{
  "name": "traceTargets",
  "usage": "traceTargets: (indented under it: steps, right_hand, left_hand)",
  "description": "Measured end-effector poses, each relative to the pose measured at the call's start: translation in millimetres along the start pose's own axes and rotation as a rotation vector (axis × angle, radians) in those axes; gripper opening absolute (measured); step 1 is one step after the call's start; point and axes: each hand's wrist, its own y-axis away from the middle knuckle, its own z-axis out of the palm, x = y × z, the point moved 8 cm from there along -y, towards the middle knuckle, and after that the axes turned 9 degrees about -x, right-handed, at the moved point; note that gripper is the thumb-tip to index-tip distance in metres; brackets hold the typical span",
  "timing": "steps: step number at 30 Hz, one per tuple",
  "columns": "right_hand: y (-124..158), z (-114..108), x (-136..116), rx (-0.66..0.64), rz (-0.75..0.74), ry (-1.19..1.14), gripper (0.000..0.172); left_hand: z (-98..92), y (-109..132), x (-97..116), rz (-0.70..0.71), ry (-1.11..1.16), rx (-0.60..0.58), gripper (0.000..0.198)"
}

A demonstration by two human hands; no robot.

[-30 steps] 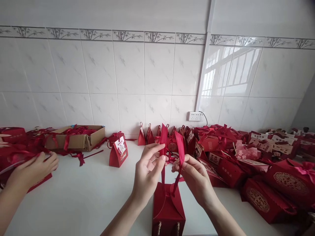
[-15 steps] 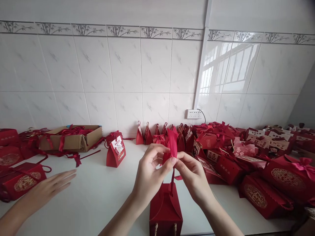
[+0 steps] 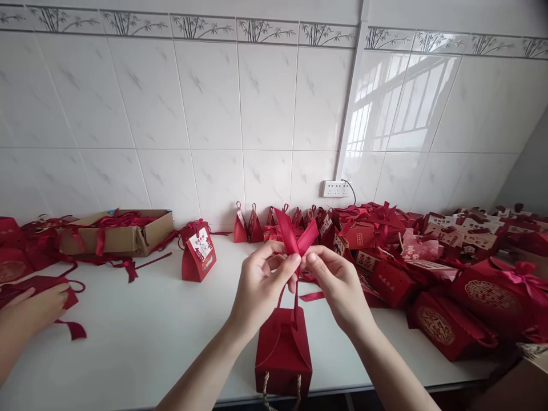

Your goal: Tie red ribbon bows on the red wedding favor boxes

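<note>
Viewing from the head camera, the sole view, the record finds a red ribbon (image 3: 286,228) directly between the two hands, crossed just above the thumbs. One end points toward eleven o'clock, the other toward one o'clock; its lower lengths run down to six o'clock, into the top of a red box (image 3: 283,342). The crossing lies at about two o'clock from the left hand (image 3: 263,285) and ten o'clock from the right hand (image 3: 336,279). Both are close; the left thumb is marginally nearer.

State of hands: left, fingers curled, thumb and forefinger closed on the ribbon at the crossing; right, fingers bent, thumb and forefinger pinched together at the ribbon's other side.

Materials: the ribbon is flat, smooth and satiny. The box is smooth dark-red card, upright near the front edge of the white table (image 3: 149,337), its top formed by curved flaps. A pale twisted cord (image 3: 265,383) hangs at its near face.

Surroundings: at nine o'clock, a small house-shaped box (image 3: 199,257) with a printed white label and, beyond it, a brown carton (image 3: 124,241) of ribbons. Slightly below nine, a co-worker's hand (image 3: 45,303) on red card. At three o'clock, a jumbled pile of red boxes (image 3: 391,281).
</note>
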Motion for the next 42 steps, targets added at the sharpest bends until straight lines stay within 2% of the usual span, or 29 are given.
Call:
traceTargets:
  steps: [3, 8, 14, 19, 23, 27, 30, 32, 36, 42]
  right_hand:
    - [-2, 6, -4, -0.031, -0.005, -0.037, 0.023]
    - [-3, 16, -13, -0.09, -0.032, -0.052, 0.019]
    - [15, 3, -18, 0.011, -0.21, 0.239, 0.005]
    - [26, 7, -20, -0.036, -0.313, 0.377, 0.015]
    - [21, 7, -16, -0.068, -0.238, 0.332, 0.018]
    - [14, 7, -2, -0.089, -0.085, 0.078, 0.01]
    - [14, 15, 10, -0.149, 0.028, -0.086, 0.021]
    - [15, 17, 12, -0.153, 0.054, -0.095, 0.022]
    - [16, 15, 8, -0.099, 0.022, 0.024, 0.015]
    - [16, 6, -6, 0.087, -0.145, 0.609, 0.011]
  left_hand:
    - [2.6, -1, 0, 0.007, 0.042, -0.013, 0.013]
    - [-0.2, 0, -4, -0.006, 0.065, 0.039, 0.014]
    - [-4.1, 1, -8, -0.028, 0.177, 0.092, 0.013]
    - [-5.9, 1, -7, -0.008, 0.098, 0.083, 0.016]
    - [-8.7, 3, -2, 0.022, -0.014, 0.085, 0.017]
    - [-3.8, 5, 3, 0.028, -0.063, 0.03, 0.016]
    - [0.2, 7, 6, 0.03, -0.095, -0.001, 0.016]
    - [0.7, 8, 7, 0.036, -0.113, -0.001, 0.015]
    - [0.7, 7, 2, 0.009, -0.103, -0.005, 0.016]
    - [-0.5, 8, 1, 0.007, -0.095, 0.021, 0.015]
